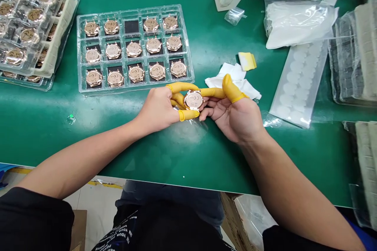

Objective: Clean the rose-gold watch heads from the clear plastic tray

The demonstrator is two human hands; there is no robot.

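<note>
- stack (66, 13): trays of watches, sitting at far left, well apart from both hands
- tray (137, 87): clear plastic, lying beyond the left hand and to its left, long axis running left to right; watches (136, 73) lying back up in fourteen cells, a dark pad (131, 26) showing in the far row's middle cell
- left hand (157, 106): resting nearer the tray than the right; thumb and forefinger, in yellow cots (189, 115), clamping the watch at its near and far edges, another finger bracing behind
- watch (193, 100): sitting at the left hand's fingertips, between the hands, on the near side of the tray and right of its middle; back facing up, round, lug axis being partly covered and hard to tell
- right hand (240, 119): lying just right of the watch, palm partly upturned, thumb standing apart from forefinger; forefinger tip seemingly touching the watch's right edge, not gripping
- cloth (250, 88): white, lying just beyond the right hand
- sheet (297, 86): white discs, slanting at right, apart from the right hand
</note>
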